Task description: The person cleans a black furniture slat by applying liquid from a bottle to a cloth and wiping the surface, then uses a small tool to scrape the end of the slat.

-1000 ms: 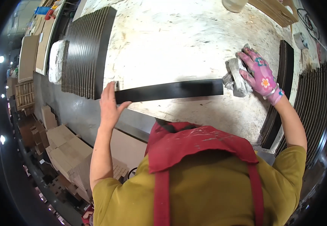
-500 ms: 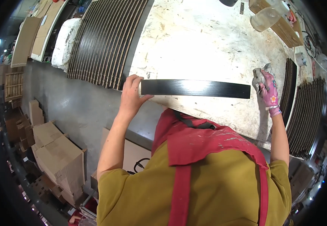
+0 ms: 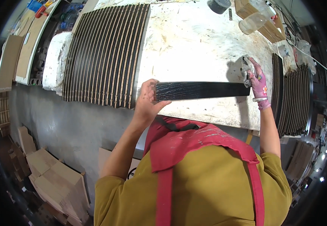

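A long black strip of board (image 3: 203, 90) spans the space between my hands above the near edge of the worktable. My bare left hand (image 3: 148, 101) grips its left end, with the thumb along the near edge and the fingers at the far side. Pale streaks mark the board's upper face, mostly toward the left. In a pink flowered glove, my right hand (image 3: 260, 86) is closed around a crumpled, stained grey-white rag (image 3: 246, 68). The rag is at the board's right end; whether it presses on the board I cannot tell.
Many dark strips stand in a row (image 3: 105, 56) on the table's left, beside a white wrapped bundle (image 3: 56, 62). More strips (image 3: 297, 100) stand at the right. A clear bottle (image 3: 251, 23), a cardboard box (image 3: 274, 32) and a dark tub (image 3: 220, 5) occupy the back of the worktable (image 3: 193, 45).
My right hand has brought the rag from beside the board to its right end. The board's visible face has gone from smooth and shiny to streaked. The whole view has shifted.
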The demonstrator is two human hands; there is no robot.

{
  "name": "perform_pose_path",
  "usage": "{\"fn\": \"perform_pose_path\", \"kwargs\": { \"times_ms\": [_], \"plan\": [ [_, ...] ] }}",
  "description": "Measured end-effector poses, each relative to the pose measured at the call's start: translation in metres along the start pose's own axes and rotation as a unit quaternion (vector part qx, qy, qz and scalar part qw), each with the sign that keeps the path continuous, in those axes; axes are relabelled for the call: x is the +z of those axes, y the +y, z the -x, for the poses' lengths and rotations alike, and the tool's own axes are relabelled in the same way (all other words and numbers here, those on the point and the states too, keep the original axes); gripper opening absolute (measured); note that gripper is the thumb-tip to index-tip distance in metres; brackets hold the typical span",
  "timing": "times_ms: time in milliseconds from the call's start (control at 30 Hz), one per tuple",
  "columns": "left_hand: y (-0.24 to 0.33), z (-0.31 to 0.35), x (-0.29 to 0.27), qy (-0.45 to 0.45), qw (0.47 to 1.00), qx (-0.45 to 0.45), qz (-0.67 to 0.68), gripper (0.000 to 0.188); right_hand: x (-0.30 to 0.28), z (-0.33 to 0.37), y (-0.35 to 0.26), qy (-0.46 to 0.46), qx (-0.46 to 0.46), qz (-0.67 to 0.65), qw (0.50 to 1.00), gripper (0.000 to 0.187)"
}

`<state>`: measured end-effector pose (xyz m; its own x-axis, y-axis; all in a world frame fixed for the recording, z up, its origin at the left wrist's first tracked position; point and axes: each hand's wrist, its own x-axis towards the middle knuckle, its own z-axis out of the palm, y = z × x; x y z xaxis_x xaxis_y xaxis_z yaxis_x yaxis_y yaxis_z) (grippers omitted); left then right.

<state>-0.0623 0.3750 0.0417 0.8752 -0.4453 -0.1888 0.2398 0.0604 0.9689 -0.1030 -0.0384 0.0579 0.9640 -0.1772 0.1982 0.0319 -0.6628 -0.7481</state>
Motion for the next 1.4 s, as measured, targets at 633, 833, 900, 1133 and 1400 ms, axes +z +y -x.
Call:
{"fn": "perform_pose_path", "kwargs": {
  "times_ms": [633, 833, 900, 1133, 1400],
  "plan": [
    [-0.011, -0.059, 0.005, 0.002, 0.97, -0.068, -0.232, 0.066, 0.015, -0.026, -0.025, 0.014, 0.031, -0.048, 0.998, 0.045],
    [-0.005, -0.076, 0.01, 0.026, 0.982, -0.132, -0.129, 0.031, 0.033, -0.012, -0.033, -0.003, 0.037, -0.113, 0.993, 0.051],
    [0.005, -0.083, 0.017, 0.045, 0.979, -0.133, -0.15, 0.015, 0.046, -0.005, -0.037, -0.014, 0.024, -0.039, 0.999, 0.048],
    [0.012, -0.114, 0.007, -0.064, 0.948, -0.235, -0.207, 0.008, 0.079, 0.017, -0.023, 0.071, -0.024, 0.123, 0.99, 0.043],
    [0.024, -0.122, 0.016, -0.072, 0.912, -0.311, -0.257, 0.011, 0.078, 0.023, -0.021, 0.081, -0.002, 0.138, 0.987, 0.045]
  ]
}}
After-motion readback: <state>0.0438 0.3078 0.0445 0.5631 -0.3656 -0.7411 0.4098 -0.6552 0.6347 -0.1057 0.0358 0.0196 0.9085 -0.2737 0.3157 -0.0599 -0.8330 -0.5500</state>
